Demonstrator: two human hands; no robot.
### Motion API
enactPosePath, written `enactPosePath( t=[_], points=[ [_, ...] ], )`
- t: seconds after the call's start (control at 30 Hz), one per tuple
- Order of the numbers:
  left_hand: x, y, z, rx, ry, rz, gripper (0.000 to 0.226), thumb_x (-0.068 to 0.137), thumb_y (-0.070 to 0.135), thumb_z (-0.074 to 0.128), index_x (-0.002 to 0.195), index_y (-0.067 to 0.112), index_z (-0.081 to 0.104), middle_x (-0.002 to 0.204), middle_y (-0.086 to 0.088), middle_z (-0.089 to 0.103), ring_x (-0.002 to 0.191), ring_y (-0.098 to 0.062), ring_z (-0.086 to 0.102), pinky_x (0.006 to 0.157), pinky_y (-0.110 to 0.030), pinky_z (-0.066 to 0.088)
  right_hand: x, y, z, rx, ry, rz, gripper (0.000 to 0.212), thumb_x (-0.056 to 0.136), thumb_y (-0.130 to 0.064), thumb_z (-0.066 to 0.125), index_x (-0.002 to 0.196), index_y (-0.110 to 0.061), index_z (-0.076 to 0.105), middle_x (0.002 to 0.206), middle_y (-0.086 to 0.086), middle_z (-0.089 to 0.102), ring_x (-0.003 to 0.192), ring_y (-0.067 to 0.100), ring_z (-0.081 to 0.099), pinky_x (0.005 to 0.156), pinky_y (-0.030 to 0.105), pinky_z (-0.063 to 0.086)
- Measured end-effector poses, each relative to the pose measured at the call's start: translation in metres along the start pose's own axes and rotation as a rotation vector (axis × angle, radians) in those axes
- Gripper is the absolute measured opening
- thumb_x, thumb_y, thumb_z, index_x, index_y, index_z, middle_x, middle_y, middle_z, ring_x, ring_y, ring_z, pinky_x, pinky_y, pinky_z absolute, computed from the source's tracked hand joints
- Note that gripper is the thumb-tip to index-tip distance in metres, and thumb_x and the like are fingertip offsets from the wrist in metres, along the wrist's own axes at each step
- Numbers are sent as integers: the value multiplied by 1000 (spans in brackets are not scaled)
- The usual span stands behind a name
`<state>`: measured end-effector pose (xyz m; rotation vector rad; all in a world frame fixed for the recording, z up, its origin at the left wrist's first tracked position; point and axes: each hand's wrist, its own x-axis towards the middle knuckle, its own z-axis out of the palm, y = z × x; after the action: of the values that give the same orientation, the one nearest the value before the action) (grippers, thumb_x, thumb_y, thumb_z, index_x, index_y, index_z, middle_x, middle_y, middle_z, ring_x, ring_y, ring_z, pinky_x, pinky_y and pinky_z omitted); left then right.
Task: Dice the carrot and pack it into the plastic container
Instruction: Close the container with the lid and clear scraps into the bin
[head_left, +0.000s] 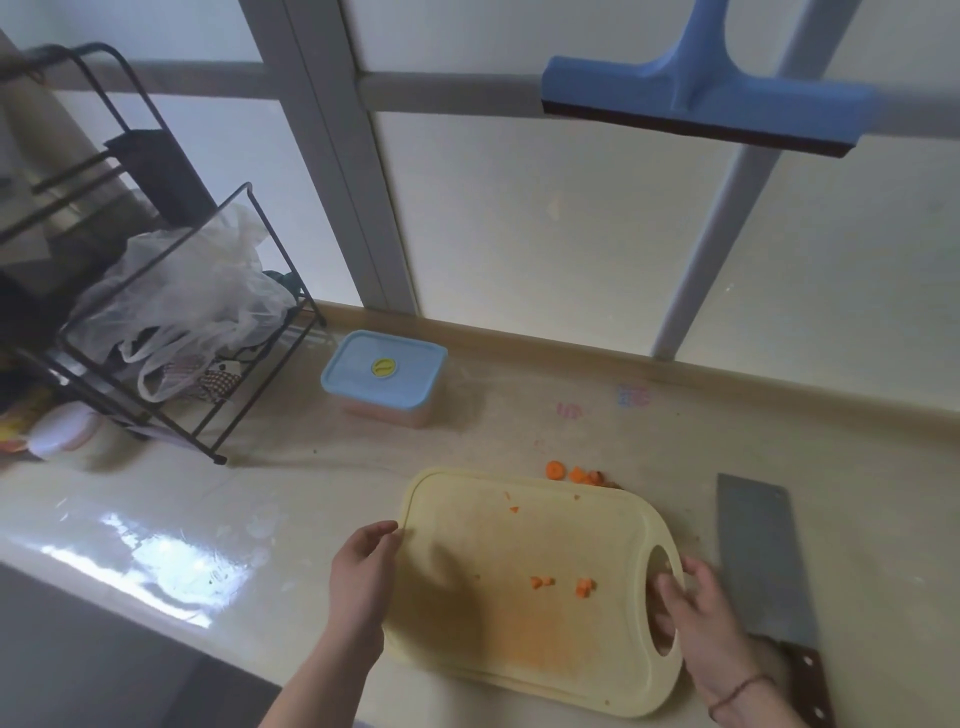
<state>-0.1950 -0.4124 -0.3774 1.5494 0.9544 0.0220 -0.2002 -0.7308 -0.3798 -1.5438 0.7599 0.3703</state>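
Observation:
A pale yellow cutting board (519, 545) lies on the counter in front of me. My left hand (363, 566) grips its left edge. My right hand (691, 603) holds the board's right end, fingers curled through the handle hole. A few small orange carrot bits (584, 587) sit on the board. More carrot pieces (576, 474) lie on the counter just behind the board's far edge. The plastic container (383, 376), with its blue lid on, stands further back to the left near the wall; orange shows through its clear sides.
A cleaver (763, 577) with a brown handle lies on the counter right of the board. A black wire rack (171, 332) with plastic bags stands at the left. A blue squeegee (706, 104) hangs above at the back right.

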Motion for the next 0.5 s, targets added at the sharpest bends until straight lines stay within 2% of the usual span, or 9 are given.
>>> enactPosePath(
  t=[0.17,0.3,0.37,0.43,0.5],
  points=[
    [0,0,-4,7,12,14,12,97,16,63,103,20,72,104,-5,69,96,-25,59,81,-36,46,-2,0,2,175,-98,34,23,100,-12,46,121,-17,54,104,6,68,87,24,65,65,41,49],
    [-3,2,-15,26,19,46,12,98,17,62,101,20,73,103,-5,70,94,-23,60,79,-37,49,-1,-3,4,200,-135,56,20,101,-15,45,113,-21,60,111,16,65,99,34,61,73,46,50],
    [-7,2,-24,47,36,74,12,98,18,63,101,22,74,105,-3,71,98,-22,63,84,-39,52,-2,-7,6,199,-179,60,20,100,-16,45,112,-21,60,110,19,66,99,39,62,76,48,50],
    [-12,1,-35,69,52,113,12,98,19,63,104,24,73,107,1,71,102,-19,64,87,-38,53,-5,-13,10,200,-239,60,19,100,-16,45,112,-20,59,109,21,66,95,39,63,74,47,51],
    [-17,-3,-48,100,82,147,12,99,20,62,105,26,71,108,7,70,104,-15,63,83,-32,51,-8,-17,15,190,-294,53,19,100,-16,44,114,-18,58,106,22,65,86,37,64,68,43,51]
  ],
)
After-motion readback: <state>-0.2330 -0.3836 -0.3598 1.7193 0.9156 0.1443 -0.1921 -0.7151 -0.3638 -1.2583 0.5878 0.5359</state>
